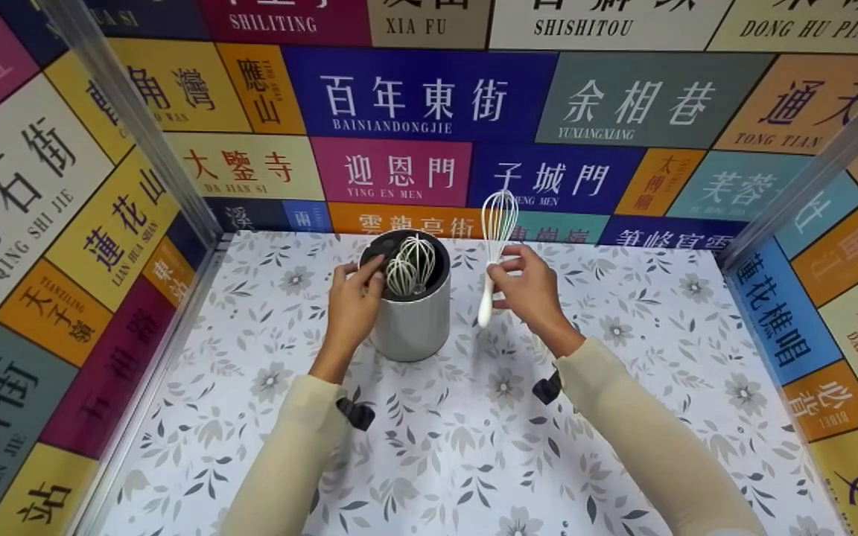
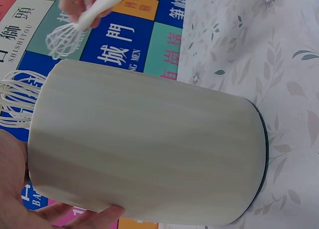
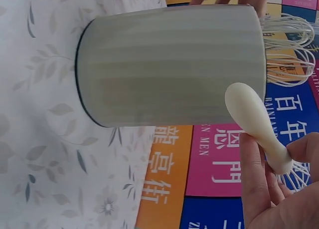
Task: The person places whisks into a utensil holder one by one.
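Observation:
A whitish cylindrical utensil holder [image 1: 412, 331] with a dark rim stands upright on the table. Inside it are whisks, their pale wire heads [image 1: 402, 275] rising above the rim and their handles hidden. My left hand [image 1: 352, 301] holds the holder at its left rim, with some fingers against the outer wall in the left wrist view. To the right of the holder, my right hand [image 1: 532, 289] pinches a white whisk [image 1: 486, 301] near where handle meets wires. This whisk is in the air, wire head up and handle end down, apart from the holder.
The table is covered with a white floral cloth [image 1: 436, 461]. Panels of coloured signs [image 1: 429, 97] wall in the back and both sides, with clear strips at the corners. The holder stands near the back panel.

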`<action>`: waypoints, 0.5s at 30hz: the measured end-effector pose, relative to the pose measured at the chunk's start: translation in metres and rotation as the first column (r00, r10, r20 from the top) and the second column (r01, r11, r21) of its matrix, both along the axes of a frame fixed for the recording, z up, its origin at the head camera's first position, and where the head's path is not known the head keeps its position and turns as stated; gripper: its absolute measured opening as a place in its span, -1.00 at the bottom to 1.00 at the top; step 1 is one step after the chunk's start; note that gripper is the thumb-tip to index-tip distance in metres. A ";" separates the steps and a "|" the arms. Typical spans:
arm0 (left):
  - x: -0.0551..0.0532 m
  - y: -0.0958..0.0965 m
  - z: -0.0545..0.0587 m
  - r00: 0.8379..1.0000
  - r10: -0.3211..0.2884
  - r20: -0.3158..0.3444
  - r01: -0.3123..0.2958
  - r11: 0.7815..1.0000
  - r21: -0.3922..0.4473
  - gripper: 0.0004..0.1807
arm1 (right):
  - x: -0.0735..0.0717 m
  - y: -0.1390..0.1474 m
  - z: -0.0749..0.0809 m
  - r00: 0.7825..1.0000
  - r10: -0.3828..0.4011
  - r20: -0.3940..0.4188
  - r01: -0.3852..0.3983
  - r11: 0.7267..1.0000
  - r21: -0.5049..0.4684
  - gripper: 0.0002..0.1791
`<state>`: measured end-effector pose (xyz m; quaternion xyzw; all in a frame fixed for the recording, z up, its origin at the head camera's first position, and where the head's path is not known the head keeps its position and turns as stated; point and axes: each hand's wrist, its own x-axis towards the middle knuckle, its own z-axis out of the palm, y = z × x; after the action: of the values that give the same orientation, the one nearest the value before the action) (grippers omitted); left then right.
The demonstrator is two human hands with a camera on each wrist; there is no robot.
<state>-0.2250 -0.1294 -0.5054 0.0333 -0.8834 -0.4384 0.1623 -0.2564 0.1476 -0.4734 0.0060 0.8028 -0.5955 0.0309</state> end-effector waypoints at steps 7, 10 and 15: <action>-0.001 0.001 0.000 1.000 0.005 -0.002 -0.005 1.000 -0.001 -0.60 | -0.008 -0.010 0.020 0.997 -0.004 -0.079 -0.002 0.997 -0.071 -0.49; -0.001 0.000 0.000 1.000 0.007 -0.007 -0.007 1.000 -0.002 -0.60 | -0.011 -0.016 0.029 0.992 0.005 -0.124 -0.018 0.995 -0.102 -0.49; -0.001 0.001 -0.001 1.000 0.007 -0.014 -0.007 1.000 0.003 -0.61 | -0.014 -0.030 0.041 0.975 0.013 -0.220 -0.042 0.991 -0.127 -0.49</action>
<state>-0.2261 -0.1287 -0.5061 0.0337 -0.8814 -0.4395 0.1701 -0.2705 0.1176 -0.4323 -0.0727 0.7604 -0.6435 -0.0488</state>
